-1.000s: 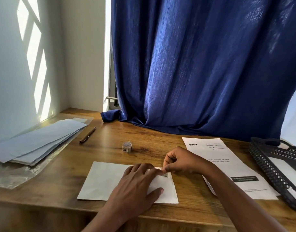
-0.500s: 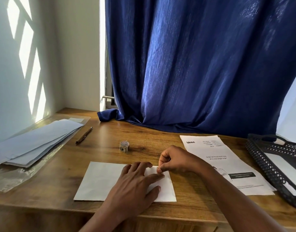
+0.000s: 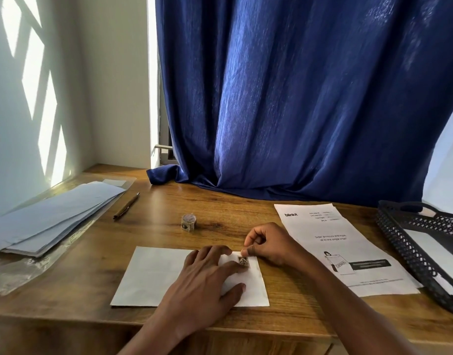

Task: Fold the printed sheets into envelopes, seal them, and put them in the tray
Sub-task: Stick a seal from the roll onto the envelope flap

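My left hand (image 3: 207, 280) lies flat on the envelope (image 3: 153, 275) to pin it while my right hand (image 3: 267, 243) pinches the sticker (image 3: 243, 261) at its far right corner to seal it

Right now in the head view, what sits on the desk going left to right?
Blue paper stack → pen → sticker roll → white envelope under both hands → printed sheet → black mesh tray.

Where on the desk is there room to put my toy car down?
Bare wood shows between the pen, the small tape roll and the curtain hem. Another patch lies between the blue paper stack and the white envelope. It is crowded on the right: both hands, the printed sheet and the black tray sit close together.
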A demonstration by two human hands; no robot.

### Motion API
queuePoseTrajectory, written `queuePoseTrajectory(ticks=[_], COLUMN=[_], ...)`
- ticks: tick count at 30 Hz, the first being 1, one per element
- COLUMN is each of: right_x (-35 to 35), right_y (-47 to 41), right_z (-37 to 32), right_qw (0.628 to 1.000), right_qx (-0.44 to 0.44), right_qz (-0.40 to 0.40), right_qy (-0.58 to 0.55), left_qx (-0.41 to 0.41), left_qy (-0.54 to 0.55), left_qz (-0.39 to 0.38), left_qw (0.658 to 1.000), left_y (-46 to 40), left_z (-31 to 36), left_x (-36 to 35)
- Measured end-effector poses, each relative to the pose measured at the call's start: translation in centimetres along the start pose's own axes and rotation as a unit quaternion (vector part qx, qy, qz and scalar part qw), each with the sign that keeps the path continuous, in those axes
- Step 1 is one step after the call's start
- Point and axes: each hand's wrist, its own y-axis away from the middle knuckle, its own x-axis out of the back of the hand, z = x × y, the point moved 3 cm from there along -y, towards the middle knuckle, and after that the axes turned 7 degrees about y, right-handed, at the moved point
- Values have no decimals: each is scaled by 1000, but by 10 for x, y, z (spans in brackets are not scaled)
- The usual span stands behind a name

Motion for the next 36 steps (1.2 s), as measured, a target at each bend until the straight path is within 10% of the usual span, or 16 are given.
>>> queuePoseTrajectory(ticks=[36], right_x=[-19], right_y=[41], right_z=[10], right_qw=[995], right_qx=[33], right_qz=[92], right_qy=[-7], left_qx=[-11], left_qy=[16], left_qz=[43], left_qw=[999], left_y=[2], left_z=[1], left_x=[-2])
